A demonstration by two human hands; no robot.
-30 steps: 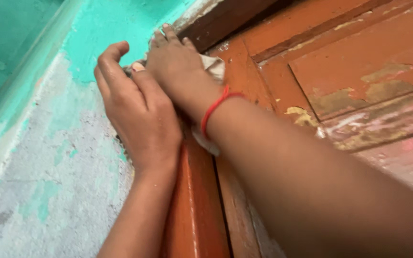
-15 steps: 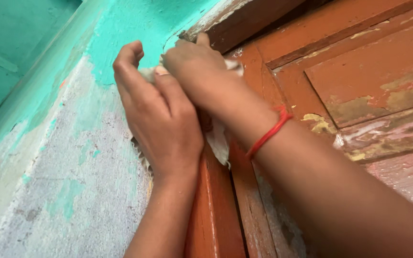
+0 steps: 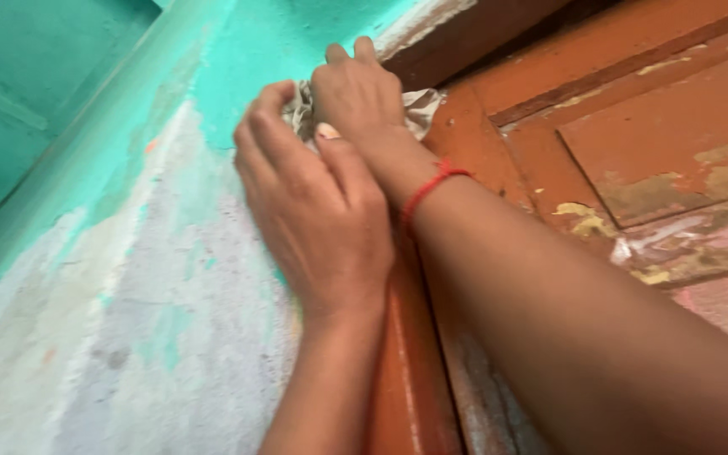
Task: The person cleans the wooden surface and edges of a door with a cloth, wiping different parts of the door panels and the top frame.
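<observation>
At the far left there is a turquoise wall (image 3: 61, 126), and lower down its paint is worn off to pale grey plaster (image 3: 128, 337). Next comes the left hand (image 3: 318, 211), which lies flat against the wall, with its fingers curled over one end of a pale cloth (image 3: 301, 108). The right hand (image 3: 360, 97) is just beside it, a little higher, and it presses the same cloth against the corner where the wall meets the brown door frame (image 3: 406, 354). So the two hands are together, touching each other, both closed on the cloth. The cloth lies under and beyond the fingers, and a small part shows past the right hand toward the door. The right wrist wears a red thread (image 3: 431, 187). At the right stands the old brown door (image 3: 634, 126) with peeling paint.
</observation>
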